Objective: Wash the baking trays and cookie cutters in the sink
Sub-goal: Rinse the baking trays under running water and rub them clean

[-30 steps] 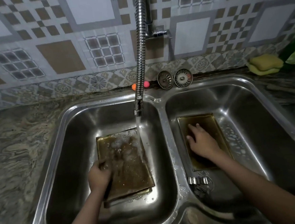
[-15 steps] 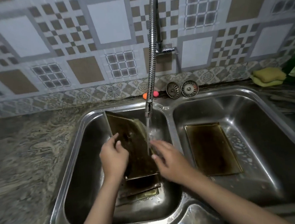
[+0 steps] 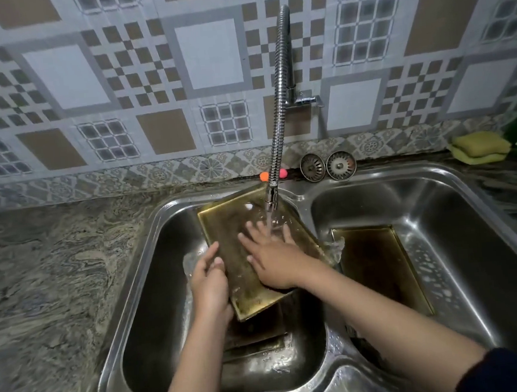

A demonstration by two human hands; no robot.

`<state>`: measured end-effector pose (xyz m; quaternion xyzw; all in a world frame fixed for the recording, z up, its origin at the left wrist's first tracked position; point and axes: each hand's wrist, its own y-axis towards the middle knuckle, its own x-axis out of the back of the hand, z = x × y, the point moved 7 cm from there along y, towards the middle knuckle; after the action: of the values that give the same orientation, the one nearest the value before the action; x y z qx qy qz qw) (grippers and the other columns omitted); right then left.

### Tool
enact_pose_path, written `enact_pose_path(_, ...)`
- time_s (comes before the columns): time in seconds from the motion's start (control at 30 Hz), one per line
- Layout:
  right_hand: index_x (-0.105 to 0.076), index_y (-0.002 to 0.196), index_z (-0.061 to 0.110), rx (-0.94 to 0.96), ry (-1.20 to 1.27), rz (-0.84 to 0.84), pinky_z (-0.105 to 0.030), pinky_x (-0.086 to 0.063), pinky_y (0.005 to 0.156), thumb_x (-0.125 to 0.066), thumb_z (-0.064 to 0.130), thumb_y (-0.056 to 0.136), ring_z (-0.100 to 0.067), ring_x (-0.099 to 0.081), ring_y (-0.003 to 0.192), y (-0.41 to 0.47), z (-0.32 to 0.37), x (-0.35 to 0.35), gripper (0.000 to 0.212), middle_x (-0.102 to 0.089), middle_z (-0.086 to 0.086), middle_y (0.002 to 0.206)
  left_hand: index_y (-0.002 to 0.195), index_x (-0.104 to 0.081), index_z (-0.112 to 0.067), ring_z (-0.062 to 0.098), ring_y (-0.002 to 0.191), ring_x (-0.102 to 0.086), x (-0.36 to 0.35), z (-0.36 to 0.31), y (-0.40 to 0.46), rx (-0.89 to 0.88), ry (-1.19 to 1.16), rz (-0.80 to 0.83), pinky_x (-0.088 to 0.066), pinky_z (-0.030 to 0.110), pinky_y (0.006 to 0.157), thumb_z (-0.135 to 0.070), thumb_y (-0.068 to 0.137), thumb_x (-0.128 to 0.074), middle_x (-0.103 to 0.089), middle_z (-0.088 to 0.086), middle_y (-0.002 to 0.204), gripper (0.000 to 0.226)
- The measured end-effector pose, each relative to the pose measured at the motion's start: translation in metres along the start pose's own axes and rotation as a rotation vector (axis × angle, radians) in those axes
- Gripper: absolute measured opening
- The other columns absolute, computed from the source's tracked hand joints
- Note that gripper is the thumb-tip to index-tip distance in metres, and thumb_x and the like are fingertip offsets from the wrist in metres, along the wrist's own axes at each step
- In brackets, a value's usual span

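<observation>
Head view: tray (image 3: 245, 277) held tilted in left basin (image 3: 156, 327) under tap (image 3: 271, 194), presumably so water sheets off. Left hand (image 3: 210, 284) grips its left edge, fingers curled round; right hand (image 3: 271, 262) lies flat on its face, fingers straight, rubbing under the stream. More trays beneath; second tray (image 3: 377, 267) in right basin.

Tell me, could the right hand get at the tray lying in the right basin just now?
Probably yes. The right hand lies flat on the tilted tray under the tap, holding nothing, and the tray in the right basin lies uncovered just beside it.
</observation>
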<state>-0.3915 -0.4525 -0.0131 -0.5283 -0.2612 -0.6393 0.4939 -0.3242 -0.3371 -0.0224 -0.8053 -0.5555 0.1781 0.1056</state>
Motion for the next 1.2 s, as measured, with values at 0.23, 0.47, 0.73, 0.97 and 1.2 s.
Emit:
enact_pose_path(0.23, -0.002, 0.153, 0.018, -0.186, -0.322, -0.029, -0.057, 0.008, 0.113, -0.024, 0.052, 0.098, -0.027, 0.017, 0.146, -0.014, -0.053, 0.047, 0.068, 0.013, -0.010, 0.159, 0.115, -0.061, -0.021, 0.020, 0.080, -0.070, -0.042, 0.046, -0.012, 0.206, -0.274, 0.205, -0.060, 0.035, 0.065, 0.006, 0.095, -0.040, -0.071, 0.012, 0.099, 0.040)
enact_pose_path(0.47, -0.007, 0.152, 0.033, 0.153, -0.289, -0.096, -0.054, 0.010, 0.113, -0.028, 0.049, 0.099, -0.020, 0.010, 0.148, -0.032, -0.028, 0.014, 0.059, 0.006, 0.001, 0.161, 0.120, -0.059, -0.022, 0.019, 0.094, -0.070, -0.055, 0.038, -0.011, 0.152, -0.356, 0.249, -0.057, 0.033, 0.077, 0.005, 0.096, -0.037, -0.073, 0.007, 0.104, 0.043)
enact_pose_path(0.73, -0.003, 0.153, 0.024, -0.110, -0.134, -0.198, -0.061, 0.015, 0.108, -0.023, 0.049, 0.098, -0.027, 0.016, 0.146, -0.001, -0.042, 0.033, 0.063, 0.007, -0.005, 0.161, 0.116, -0.064, -0.023, 0.023, 0.104, -0.067, -0.056, 0.029, -0.018, 0.063, -0.232, 0.263, -0.051, 0.044, 0.095, 0.005, 0.095, -0.043, -0.069, 0.013, 0.114, 0.041)
enact_pose_path(0.97, -0.001, 0.151, 0.035, 0.071, 0.012, -0.087, -0.053, 0.008, 0.114, -0.026, 0.058, 0.096, -0.024, 0.004, 0.147, 0.003, -0.032, 0.005, 0.065, 0.007, -0.006, 0.160, 0.106, -0.067, -0.037, 0.021, 0.120, -0.056, -0.007, -0.009, 0.000, -0.160, 0.008, 0.120, -0.043, 0.047, 0.105, -0.004, 0.096, -0.048, -0.060, 0.004, 0.128, 0.040)
enact_pose_path(1.2, -0.006, 0.152, 0.026, 0.161, 0.052, 0.010, -0.054, -0.001, 0.114, -0.028, 0.050, 0.098, -0.018, 0.010, 0.147, 0.007, 0.011, -0.014, 0.063, 0.010, 0.000, 0.160, 0.099, -0.067, -0.034, 0.005, 0.105, -0.061, -0.008, 0.009, -0.007, -0.130, 0.069, 0.112, -0.052, 0.016, 0.081, -0.001, 0.095, -0.047, -0.066, -0.005, 0.114, 0.039)
